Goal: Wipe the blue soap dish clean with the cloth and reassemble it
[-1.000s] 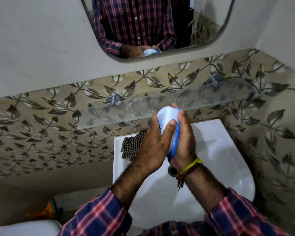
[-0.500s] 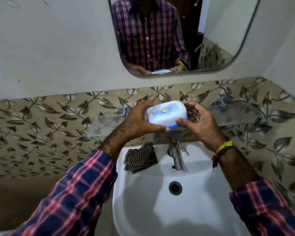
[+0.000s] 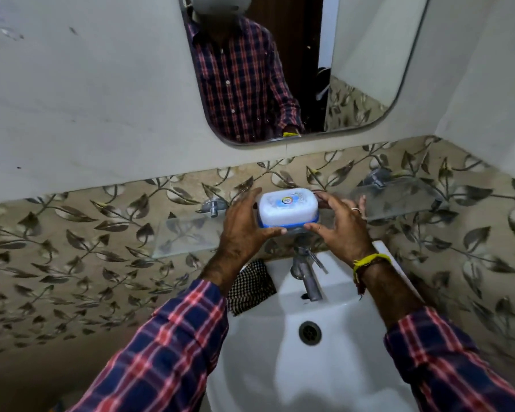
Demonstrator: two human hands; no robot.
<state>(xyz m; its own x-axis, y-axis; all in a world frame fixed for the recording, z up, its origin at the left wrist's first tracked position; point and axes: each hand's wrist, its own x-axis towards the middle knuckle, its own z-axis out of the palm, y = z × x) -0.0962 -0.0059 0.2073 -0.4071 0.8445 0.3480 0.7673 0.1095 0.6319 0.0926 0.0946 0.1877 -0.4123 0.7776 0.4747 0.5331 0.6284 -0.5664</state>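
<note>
The soap dish is closed, its white lid with a round sticker sitting on the blue base. It is level at the height of the glass shelf, above the tap; whether it rests on the glass I cannot tell. My left hand grips its left end, thumb at the front lower edge and fingers behind. My right hand grips the right end the same way. The checked cloth lies crumpled on the sink's back left corner, away from both hands.
A white sink with a metal tap and a drain lies below my arms. A mirror hangs on the wall above the leaf-patterned tiles. The shelf's right half carries nothing.
Both hands turned the closed soap dish from upright to level and raised it from over the sink to the glass shelf. The cloth stayed on the sink corner.
</note>
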